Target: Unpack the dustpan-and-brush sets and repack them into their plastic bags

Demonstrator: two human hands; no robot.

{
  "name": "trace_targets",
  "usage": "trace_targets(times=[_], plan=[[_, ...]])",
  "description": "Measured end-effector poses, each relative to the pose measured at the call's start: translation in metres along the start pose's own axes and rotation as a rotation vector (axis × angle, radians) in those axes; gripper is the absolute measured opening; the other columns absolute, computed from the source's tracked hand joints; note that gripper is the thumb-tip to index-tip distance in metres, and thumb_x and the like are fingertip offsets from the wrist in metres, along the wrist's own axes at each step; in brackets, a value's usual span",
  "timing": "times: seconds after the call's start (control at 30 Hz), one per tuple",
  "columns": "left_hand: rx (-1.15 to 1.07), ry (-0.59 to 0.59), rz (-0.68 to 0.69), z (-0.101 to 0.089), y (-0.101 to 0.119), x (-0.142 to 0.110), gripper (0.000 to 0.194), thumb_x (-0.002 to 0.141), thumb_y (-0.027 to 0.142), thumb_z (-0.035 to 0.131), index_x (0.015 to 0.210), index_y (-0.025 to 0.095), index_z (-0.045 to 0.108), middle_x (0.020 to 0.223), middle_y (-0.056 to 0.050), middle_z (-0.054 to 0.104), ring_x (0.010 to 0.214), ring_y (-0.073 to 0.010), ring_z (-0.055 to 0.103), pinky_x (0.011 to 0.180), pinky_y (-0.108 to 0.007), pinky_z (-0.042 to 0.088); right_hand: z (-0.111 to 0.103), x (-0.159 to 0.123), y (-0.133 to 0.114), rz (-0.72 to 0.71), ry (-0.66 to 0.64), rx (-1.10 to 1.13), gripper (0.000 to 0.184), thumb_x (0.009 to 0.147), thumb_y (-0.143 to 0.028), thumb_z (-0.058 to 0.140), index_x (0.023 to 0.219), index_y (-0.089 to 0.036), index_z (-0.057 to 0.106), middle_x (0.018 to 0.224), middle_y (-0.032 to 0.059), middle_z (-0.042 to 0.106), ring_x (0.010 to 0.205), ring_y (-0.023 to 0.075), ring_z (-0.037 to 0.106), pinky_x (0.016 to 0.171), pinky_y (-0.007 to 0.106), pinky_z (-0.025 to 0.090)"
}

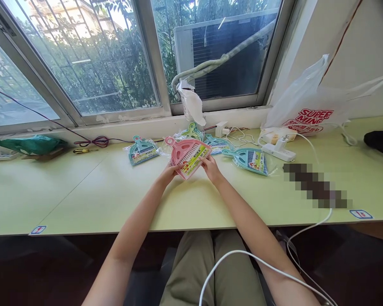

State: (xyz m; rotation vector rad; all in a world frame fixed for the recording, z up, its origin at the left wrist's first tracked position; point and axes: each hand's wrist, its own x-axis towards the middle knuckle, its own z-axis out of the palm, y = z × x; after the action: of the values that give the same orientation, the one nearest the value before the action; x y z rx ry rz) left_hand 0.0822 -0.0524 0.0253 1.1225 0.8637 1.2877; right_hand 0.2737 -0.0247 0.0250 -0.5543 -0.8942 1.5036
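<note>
Between my two hands I hold a pink toy dustpan set (187, 154), a small dustpan with a brush and a yellow printed label, tilted above the table. My left hand (171, 172) grips its lower left edge, and my right hand (210, 166) grips its right edge by the label. Behind it lie a green dustpan set (191, 132) and a blue one (218, 143), both partly hidden. A teal dustpan set (142, 149) in clear wrap lies to the left, and another teal set (250, 160) lies to the right.
A pale green table (92, 191) runs below the window. At the right stand a power strip (278, 151) with white cables and a plastic bag (306, 102). A screwdriver (84, 151), coiled cable (99, 141) and green bag (35, 144) lie left. A white cable (236, 252) crosses my lap.
</note>
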Motion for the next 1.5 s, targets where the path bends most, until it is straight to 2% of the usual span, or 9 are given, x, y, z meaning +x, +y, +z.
trace_targets(times=[0.23,0.47,0.57,0.8,0.87,0.93,1.1,1.33,1.5], plan=[[0.136,0.014,-0.010,-0.002,0.003,-0.004,0.076,0.061,0.024,0.084,0.131,0.025,0.055,0.118,-0.008,0.068,0.106,-0.0278,0.065,0.084,-0.034,0.055,0.002,-0.004,0.001,0.148,-0.082,0.128,0.028,0.067,-0.024,0.075,0.092,-0.021,0.064,0.095,0.0004,0.074,0.089,0.0170,0.068,0.079,0.029,0.058],[0.153,-0.083,-0.061,0.010,-0.003,-0.005,0.088,0.067,0.030,0.082,0.143,0.030,0.040,0.124,-0.010,0.064,0.105,-0.0284,0.065,0.078,-0.035,0.057,0.003,0.002,0.005,0.115,0.254,0.177,0.020,0.066,-0.010,0.070,0.081,-0.020,0.061,0.074,-0.0026,0.069,0.073,0.0147,0.067,0.066,0.026,0.057],[0.143,-0.112,-0.085,0.009,-0.006,-0.005,0.091,0.068,0.030,0.081,0.146,0.033,0.034,0.131,-0.009,0.060,0.111,-0.0283,0.062,0.082,-0.036,0.056,0.002,0.003,0.005,0.084,0.320,0.184,0.020,0.067,-0.010,0.069,0.082,-0.020,0.061,0.074,-0.0018,0.069,0.074,0.0148,0.067,0.066,0.026,0.057],[0.000,-0.271,-0.096,0.015,0.001,-0.006,0.065,0.080,0.052,0.067,0.137,0.024,0.052,0.135,-0.012,0.057,0.126,-0.0332,0.051,0.097,-0.042,0.047,0.004,0.002,0.007,0.005,0.250,0.149,0.026,0.063,-0.018,0.074,0.086,-0.020,0.062,0.082,-0.0007,0.071,0.083,0.0175,0.067,0.072,0.029,0.058],[-0.078,-0.225,-0.043,0.018,0.003,-0.004,0.060,0.084,0.054,0.060,0.135,0.024,0.053,0.135,-0.009,0.057,0.127,-0.0308,0.051,0.099,-0.041,0.046,0.004,0.002,0.009,0.004,0.243,0.138,0.025,0.063,-0.019,0.074,0.084,-0.020,0.062,0.083,-0.0006,0.071,0.084,0.0181,0.067,0.073,0.030,0.057],[-0.131,-0.097,0.008,0.019,0.004,0.000,0.056,0.085,0.051,0.060,0.134,0.024,0.054,0.132,-0.007,0.060,0.124,-0.0278,0.054,0.095,-0.037,0.048,0.004,0.002,0.011,0.015,0.240,0.124,0.024,0.062,-0.020,0.075,0.083,-0.020,0.063,0.082,-0.0009,0.071,0.083,0.0182,0.067,0.073,0.031,0.057],[-0.142,0.129,0.048,0.009,-0.002,0.008,0.054,0.077,0.036,0.071,0.127,0.023,0.058,0.121,-0.004,0.067,0.106,-0.0211,0.064,0.080,-0.027,0.053,0.007,-0.001,0.013,0.041,0.189,0.089,0.024,0.060,-0.020,0.075,0.082,-0.020,0.064,0.083,-0.0004,0.072,0.084,0.0191,0.067,0.075,0.032,0.057],[-0.098,0.134,-0.011,0.013,-0.008,0.004,0.057,0.074,0.035,0.076,0.126,0.024,0.055,0.111,-0.003,0.070,0.097,-0.0179,0.067,0.082,-0.028,0.054,0.003,0.000,0.005,0.083,0.159,0.034,0.025,0.061,-0.017,0.075,0.082,-0.021,0.062,0.084,-0.0001,0.072,0.085,0.0198,0.068,0.077,0.033,0.057],[-0.051,0.066,-0.039,0.023,-0.008,-0.002,0.063,0.075,0.037,0.076,0.132,0.026,0.052,0.119,-0.004,0.067,0.102,-0.0191,0.066,0.082,-0.028,0.055,0.001,-0.001,-0.001,0.094,0.202,0.055,0.024,0.063,-0.012,0.071,0.082,-0.022,0.061,0.084,-0.0004,0.072,0.084,0.0188,0.068,0.073,0.031,0.057]])
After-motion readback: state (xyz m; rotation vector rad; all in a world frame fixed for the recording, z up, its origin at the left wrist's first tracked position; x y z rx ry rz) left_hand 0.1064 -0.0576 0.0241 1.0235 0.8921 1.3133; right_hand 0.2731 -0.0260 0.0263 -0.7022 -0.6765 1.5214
